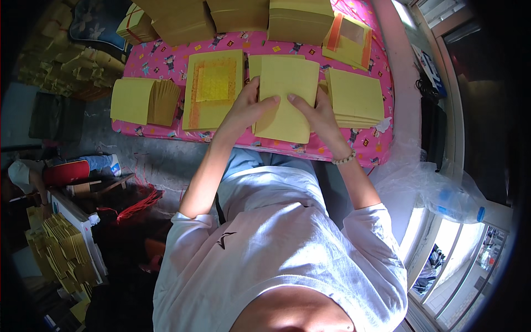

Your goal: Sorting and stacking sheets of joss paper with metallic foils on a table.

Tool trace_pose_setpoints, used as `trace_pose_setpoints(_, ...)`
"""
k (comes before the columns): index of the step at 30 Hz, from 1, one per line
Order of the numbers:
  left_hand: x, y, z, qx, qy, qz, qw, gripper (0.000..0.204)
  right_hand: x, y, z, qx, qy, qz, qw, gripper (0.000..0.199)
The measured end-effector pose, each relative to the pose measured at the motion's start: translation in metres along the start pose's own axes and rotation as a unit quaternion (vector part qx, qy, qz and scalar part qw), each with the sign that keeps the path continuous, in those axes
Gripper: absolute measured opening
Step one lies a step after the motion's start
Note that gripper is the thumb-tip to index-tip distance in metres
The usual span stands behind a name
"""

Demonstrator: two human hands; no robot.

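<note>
Nearest the camera, a white shirt fills the lower centre, with both bare forearms rising from it toward 12 o'clock. Held between the two hands is a yellow paper sheet, lifted just above the pink table and tilted slightly, its lower corner toward 6 o'clock. Left hand grips the sheet's left edge, fingers closed on the paper with the thumb lying across its face. Right hand pinches the right edge in the same manner, thumb on top; a bead bracelet circles that wrist. Under the sheet, at its 12 o'clock edge, a second yellow sheet shows partly. At 9 o'clock of the held sheet lies a yellow sheet with a gold square printed on it, flat on the cloth. Farther toward 9 o'clock, a fanned pile of yellow paper hangs over the table's edge. At 3 o'clock, just beside the right hand, sits a neat stack of yellow sheets. Along the far side, at 12 o'clock, stand tall paper bundles. An orange-bordered sheet lies at 1 o'clock. A plastic bottle rests at 4 o'clock by the window.
</note>
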State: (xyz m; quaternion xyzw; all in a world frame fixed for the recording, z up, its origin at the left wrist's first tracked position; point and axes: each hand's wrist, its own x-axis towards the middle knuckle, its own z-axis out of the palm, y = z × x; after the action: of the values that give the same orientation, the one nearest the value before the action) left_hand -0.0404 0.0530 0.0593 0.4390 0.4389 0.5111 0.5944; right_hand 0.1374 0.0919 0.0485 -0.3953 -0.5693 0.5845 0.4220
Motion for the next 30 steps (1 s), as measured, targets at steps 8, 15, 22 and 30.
trace_pose_setpoints(8, 0.008, -0.001, 0.011, -0.067, 0.042, -0.095, 0.992, 0.045, 0.0, -0.008, -0.006, 0.085, -0.029, 0.147, 0.985, 0.041)
trace_pose_setpoints(15, 0.01, -0.003, 0.01, -0.107, 0.025, -0.085, 0.99, 0.044, 0.001, -0.006, -0.008, 0.141, -0.03, 0.151, 0.978, 0.041)
trace_pose_setpoints(22, 0.012, -0.001, 0.011, -0.109, 0.032, -0.105, 0.988, 0.04, 0.001, -0.006, -0.009, 0.122, -0.027, 0.138, 0.983, 0.042)
trace_pose_setpoints(30, 0.019, -0.004, 0.008, -0.138, 0.037, -0.162, 0.976, 0.033, 0.001, -0.003, -0.009, 0.08, -0.035, 0.126, 0.988, 0.045)
